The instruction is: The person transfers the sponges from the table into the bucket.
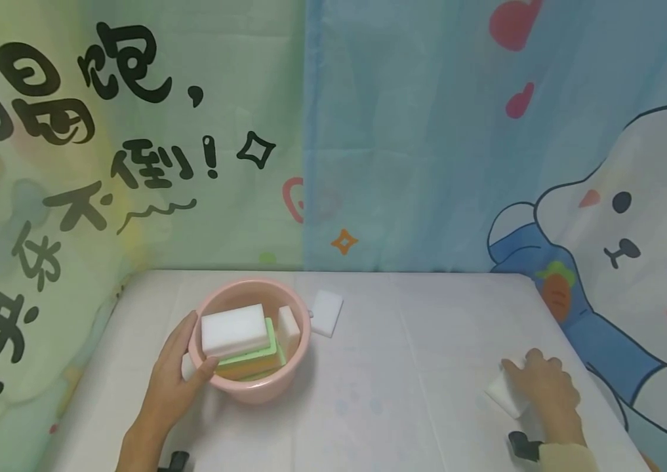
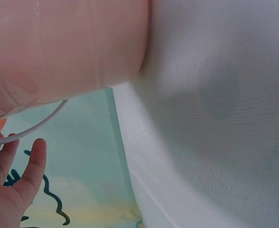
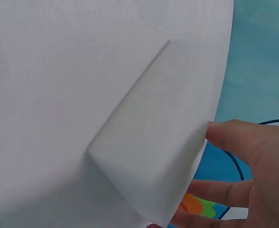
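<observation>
On the left of the table stands a pink bucket (image 1: 294, 364). My left hand (image 1: 168, 377) holds its left side, thumb at the rim and fingers along the outside wall. In the left wrist view the fingers lie beside the bucket's thin white handle (image 2: 39, 124). A white sponge block (image 1: 233, 331) lies on top inside, over green and yellow sponges (image 1: 256, 360), with a smaller pale block (image 1: 288, 330) upright beside them. At the table's right side my right hand (image 1: 545, 387) pinches a white sponge (image 3: 144, 128) between thumb and fingers, low over or on the cloth.
Another white sponge (image 1: 327, 313) lies flat behind the bucket's right side. White cloth covers the table (image 1: 392, 367). Printed curtains (image 1: 404, 164) hang right behind its back edge and along both sides. A black piece (image 1: 525, 446) sits at my right wrist.
</observation>
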`<action>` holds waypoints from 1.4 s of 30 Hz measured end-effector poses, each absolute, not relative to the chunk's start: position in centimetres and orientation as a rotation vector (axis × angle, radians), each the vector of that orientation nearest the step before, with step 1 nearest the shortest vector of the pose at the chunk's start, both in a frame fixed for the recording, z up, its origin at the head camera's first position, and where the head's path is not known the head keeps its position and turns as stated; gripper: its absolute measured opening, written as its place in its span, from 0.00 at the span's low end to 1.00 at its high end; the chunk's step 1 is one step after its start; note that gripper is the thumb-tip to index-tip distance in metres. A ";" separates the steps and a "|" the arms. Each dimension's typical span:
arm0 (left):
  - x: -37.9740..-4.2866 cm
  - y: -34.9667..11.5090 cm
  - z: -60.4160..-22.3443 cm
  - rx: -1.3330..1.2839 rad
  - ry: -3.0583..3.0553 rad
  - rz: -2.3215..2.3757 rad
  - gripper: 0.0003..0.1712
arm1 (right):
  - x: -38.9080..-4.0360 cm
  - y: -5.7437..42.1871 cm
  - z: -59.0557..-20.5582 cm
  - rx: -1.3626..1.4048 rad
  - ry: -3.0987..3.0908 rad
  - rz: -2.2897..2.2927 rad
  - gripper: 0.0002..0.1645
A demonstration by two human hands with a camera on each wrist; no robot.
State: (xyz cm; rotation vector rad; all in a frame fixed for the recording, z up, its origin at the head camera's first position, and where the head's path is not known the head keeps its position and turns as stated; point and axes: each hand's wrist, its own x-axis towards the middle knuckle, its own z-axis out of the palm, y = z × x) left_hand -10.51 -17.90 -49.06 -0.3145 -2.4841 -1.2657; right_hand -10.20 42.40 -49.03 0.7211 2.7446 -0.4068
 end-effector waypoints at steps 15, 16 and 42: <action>-10.5 -17.9 -48.9 -0.322 -2.484 -1.260 0.46 | -10.9 41.6 -48.9 0.765 2.779 -0.399 0.42; -10.5 -17.9 -48.9 -0.324 -2.481 -1.263 0.46 | -10.9 41.3 -48.5 0.758 2.794 -0.419 0.42; -10.5 -17.9 -48.9 -0.315 -2.479 -1.296 0.46 | -12.3 21.3 -38.8 -0.334 3.438 -0.729 0.32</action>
